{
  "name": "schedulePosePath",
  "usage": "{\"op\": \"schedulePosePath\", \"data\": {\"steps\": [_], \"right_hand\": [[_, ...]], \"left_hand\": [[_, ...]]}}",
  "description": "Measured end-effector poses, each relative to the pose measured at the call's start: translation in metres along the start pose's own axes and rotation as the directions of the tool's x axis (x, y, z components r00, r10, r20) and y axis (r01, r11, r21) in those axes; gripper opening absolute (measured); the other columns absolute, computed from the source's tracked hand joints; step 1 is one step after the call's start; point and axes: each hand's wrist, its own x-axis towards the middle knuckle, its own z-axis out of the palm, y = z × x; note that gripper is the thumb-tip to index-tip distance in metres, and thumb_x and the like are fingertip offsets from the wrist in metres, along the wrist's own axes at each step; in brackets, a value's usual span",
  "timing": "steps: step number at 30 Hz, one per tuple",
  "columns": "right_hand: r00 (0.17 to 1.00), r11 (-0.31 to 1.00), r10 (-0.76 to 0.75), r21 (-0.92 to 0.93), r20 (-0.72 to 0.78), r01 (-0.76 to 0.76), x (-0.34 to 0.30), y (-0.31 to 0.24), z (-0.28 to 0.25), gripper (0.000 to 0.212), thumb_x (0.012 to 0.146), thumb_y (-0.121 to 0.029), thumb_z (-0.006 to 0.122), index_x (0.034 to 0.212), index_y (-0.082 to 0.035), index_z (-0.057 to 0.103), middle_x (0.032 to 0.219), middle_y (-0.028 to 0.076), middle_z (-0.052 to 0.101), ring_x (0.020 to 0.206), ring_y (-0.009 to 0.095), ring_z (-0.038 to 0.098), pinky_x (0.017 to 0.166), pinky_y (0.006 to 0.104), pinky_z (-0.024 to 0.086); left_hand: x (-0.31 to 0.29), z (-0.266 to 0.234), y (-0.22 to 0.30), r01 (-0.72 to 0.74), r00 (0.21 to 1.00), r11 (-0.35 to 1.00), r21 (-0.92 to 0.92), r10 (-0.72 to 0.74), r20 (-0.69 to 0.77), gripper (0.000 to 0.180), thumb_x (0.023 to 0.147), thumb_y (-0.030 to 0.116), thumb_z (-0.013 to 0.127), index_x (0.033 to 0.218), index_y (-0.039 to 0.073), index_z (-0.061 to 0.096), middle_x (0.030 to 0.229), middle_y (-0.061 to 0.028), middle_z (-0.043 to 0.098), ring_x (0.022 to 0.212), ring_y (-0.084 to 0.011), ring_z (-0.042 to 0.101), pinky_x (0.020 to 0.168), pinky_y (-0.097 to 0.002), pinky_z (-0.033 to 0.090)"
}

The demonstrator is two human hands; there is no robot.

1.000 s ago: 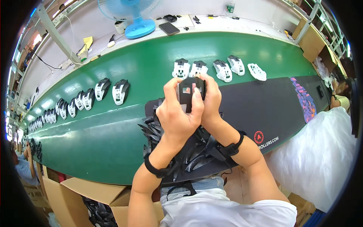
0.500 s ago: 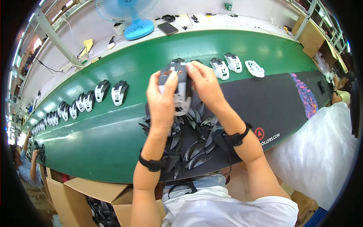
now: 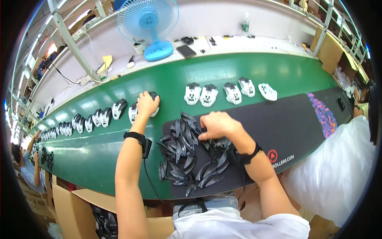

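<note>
My left hand (image 3: 148, 104) reaches to the left and grips a black-and-white computer mouse shell (image 3: 155, 110) from above, at the right end of a long row of such shells. Beside it stands another mouse shell (image 3: 133, 113), partly behind my wrist. My right hand (image 3: 219, 126) is at the upper edge of a heap of black curved plastic pieces (image 3: 185, 149). Its fingers are bent over the heap, and whatever lies between them is hidden. The heap rests on a dark mat (image 3: 274, 119).
More mouse shells (image 3: 208, 95) stand right of centre, near a white plastic shell (image 3: 267, 92). A blue fan (image 3: 158, 51) and a phone (image 3: 186, 51) are on the back ledge. Below the green table's edge (image 3: 99, 167) is an open carton (image 3: 73, 211); clear plastic wrapping (image 3: 322, 171) bulges at right.
My hands have parted. The left has carried the mouse shell from above the heap to the row at left; the right has come down to the black pieces.
</note>
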Motion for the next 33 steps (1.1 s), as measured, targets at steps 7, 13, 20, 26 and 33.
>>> {"op": "schedulePosePath", "data": {"steps": [7, 13, 20, 26, 33], "right_hand": [[1.000, 0.993, -0.016, 0.119, 0.004, 0.015, 0.000, 0.002, 0.000, 0.049, 0.072, -0.045, 0.073, 0.098, -0.006, 0.061, 0.095, 0.016, 0.067, 0.093, 0.034, 0.064, 0.081, 0.0416, 0.051], [1.000, 0.995, -0.001, 0.099, -0.003, 0.001, 0.009, 0.007, 0.011, 0.028, 0.077, -0.034, 0.068, 0.090, -0.009, 0.064, 0.084, 0.012, 0.068, 0.084, 0.031, 0.066, 0.074, 0.0400, 0.052], [0.999, 0.970, 0.032, 0.240, 0.034, -0.039, 0.014, 0.018, 0.013, 0.048, 0.072, -0.039, 0.074, 0.102, -0.005, 0.061, 0.103, 0.017, 0.066, 0.098, 0.034, 0.062, 0.084, 0.0403, 0.049], [0.991, 0.956, -0.120, 0.275, 0.065, 0.098, 0.026, 0.024, 0.019, 0.057, 0.067, -0.045, 0.078, 0.102, -0.001, 0.064, 0.095, 0.015, 0.068, 0.089, 0.029, 0.065, 0.079, 0.0362, 0.051], [0.964, 0.840, -0.263, 0.482, -0.040, 0.249, 0.010, 0.033, 0.013, 0.034, 0.071, -0.030, 0.079, 0.085, -0.003, 0.062, 0.074, 0.006, 0.063, 0.070, 0.019, 0.059, 0.067, 0.0311, 0.048]], "left_hand": [[0.014, -0.014, 0.060, -0.217, 0.966, 0.946, 0.240, 0.243, -0.086, 0.044, 0.079, 0.031, 0.064, 0.107, -0.002, 0.054, 0.109, -0.0213, 0.056, 0.100, -0.0379, 0.057, 0.082, -0.0503, 0.048], [0.025, 0.018, 0.124, -0.068, 0.910, 0.996, 0.059, 0.037, 0.412, 0.110, 0.065, 0.079, 0.059, 0.130, -0.008, 0.044, 0.129, -0.0273, 0.051, 0.120, -0.0373, 0.051, 0.099, -0.0446, 0.042], [0.019, 0.022, 0.139, -0.097, 0.895, 0.995, 0.025, 0.076, 0.439, 0.080, 0.065, 0.055, 0.074, 0.118, -0.003, 0.055, 0.116, -0.0216, 0.060, 0.109, -0.0344, 0.058, 0.091, -0.0404, 0.049], [0.004, -0.016, 0.117, -0.186, 0.964, 0.925, -0.332, 0.236, 0.119, 0.079, 0.064, 0.048, 0.075, 0.116, -0.005, 0.049, 0.107, -0.0258, 0.062, 0.100, -0.0380, 0.062, 0.085, -0.0419, 0.050], [-0.078, -0.077, 0.144, -0.128, 0.896, 0.293, -0.947, 0.443, 0.016, 0.070, 0.067, 0.029, 0.081, 0.120, -0.002, 0.049, 0.106, -0.0113, 0.060, 0.100, -0.0178, 0.058, 0.087, -0.0315, 0.047]]}}
